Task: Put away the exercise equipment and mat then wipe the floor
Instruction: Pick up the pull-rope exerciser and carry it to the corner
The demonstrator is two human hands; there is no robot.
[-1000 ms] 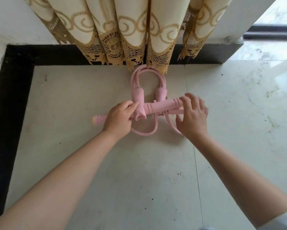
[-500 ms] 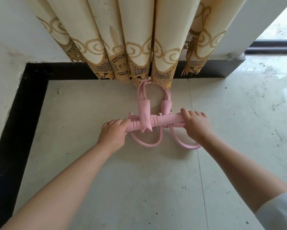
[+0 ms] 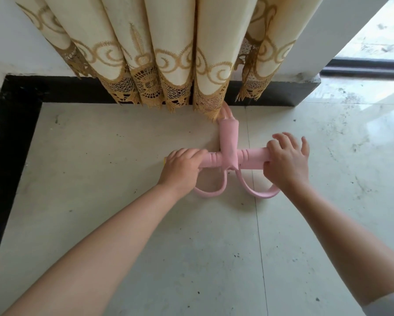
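pink pedal resistance puller [image 3: 229, 156] lying on the pale tiled floor [image 3: 127, 224], close under the hem of the cream curtain [image 3: 168, 53] with gold lace trim. horizontal foam bar running left to right, gripped at its left end by the left hand [image 3: 181, 169], fingers curled round it, a bit of yellow end cap just showing beyond the knuckles. right hand [image 3: 287, 160] laid over the bar's right end, thumb tucked under the near side, fingers arched over the top and partly spread; clasping rather than clenched tight. pink sleeve crossing the middle of the bar and reaching toward the far side, its tubes disappearing under the curtain lace. two pink loops [image 3: 257, 190] curving out on the near side of the bar, resting on the floor between the wrists. black skirting [image 3: 13, 133] framing the floor on the left and along the far side under the curtain. white wall [image 3: 9, 30] above it at far left. bright glossy floor and a dark door track at far right. edge of a white sleeve [image 3: 389, 304] at the near right corner. scattered dark specks on the tiles. no containers in sight.
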